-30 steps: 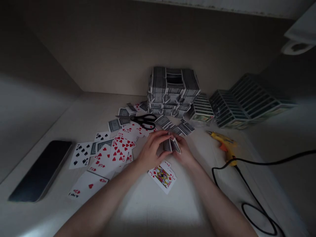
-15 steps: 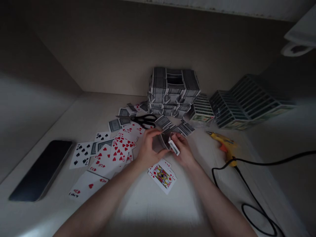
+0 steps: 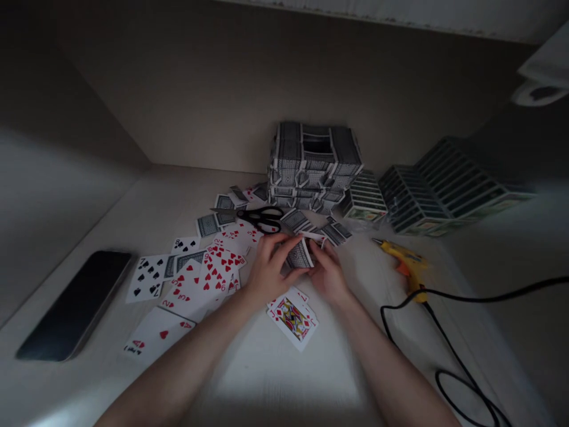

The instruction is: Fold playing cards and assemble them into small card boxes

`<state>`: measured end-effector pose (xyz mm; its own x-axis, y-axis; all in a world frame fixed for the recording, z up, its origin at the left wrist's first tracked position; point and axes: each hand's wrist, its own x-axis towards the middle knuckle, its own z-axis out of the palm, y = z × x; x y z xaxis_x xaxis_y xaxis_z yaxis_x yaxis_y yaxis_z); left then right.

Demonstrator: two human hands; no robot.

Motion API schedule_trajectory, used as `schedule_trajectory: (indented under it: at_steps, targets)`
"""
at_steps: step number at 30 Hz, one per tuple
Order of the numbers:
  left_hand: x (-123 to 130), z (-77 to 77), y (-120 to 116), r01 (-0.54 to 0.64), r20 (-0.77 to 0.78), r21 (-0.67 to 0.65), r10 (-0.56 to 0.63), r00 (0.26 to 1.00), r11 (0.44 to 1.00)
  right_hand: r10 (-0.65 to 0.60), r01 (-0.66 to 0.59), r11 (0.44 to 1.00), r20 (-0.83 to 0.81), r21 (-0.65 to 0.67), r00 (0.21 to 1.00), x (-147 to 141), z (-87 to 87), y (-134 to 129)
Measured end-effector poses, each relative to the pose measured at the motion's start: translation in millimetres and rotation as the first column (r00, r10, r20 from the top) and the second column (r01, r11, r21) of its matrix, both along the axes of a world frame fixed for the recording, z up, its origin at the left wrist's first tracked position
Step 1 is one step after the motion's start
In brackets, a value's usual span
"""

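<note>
Worktop (image 3: 284, 385), pale, with playing-card work in progress. The folded playing card (image 3: 299, 254), its patterned back showing, is held just above the surface between the two hands, near the centre. The left hand (image 3: 268, 270) has its fingers clamped on the card's left portion, thumb below and fingers above; the right hand (image 3: 329, 274) has its fingers closed on the right end, where their exact contact is partly hidden. Just below the hands, the jack of diamonds (image 3: 292, 320) lies face up, overlapping other cards. To the left spread face-up cards, including the seven of spades (image 3: 146, 277) and the ace of hearts (image 3: 160, 334), with a dark phone (image 3: 75, 305) beyond them. Behind the hands lie black-handled scissors (image 3: 262, 217), blades pointing left, and, farther back, a card-built box (image 3: 288, 145) with a rectangular opening in its top. At right are rows of card packs (image 3: 453, 184) and a yellow glue gun (image 3: 408, 259) with a black cable (image 3: 480, 300).
</note>
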<state>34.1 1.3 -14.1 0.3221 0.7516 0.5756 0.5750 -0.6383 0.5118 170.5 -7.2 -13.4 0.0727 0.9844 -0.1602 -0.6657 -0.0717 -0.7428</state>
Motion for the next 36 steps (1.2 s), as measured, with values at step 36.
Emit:
schedule_trajectory:
  at_steps: [36]
  targets:
    - [-1.0,1.1,1.1,0.157,0.031,-0.084,-0.155,0.987,0.984,0.067,-0.073,0.995,0.1,0.064,0.993,-0.1,4.3,-5.2]
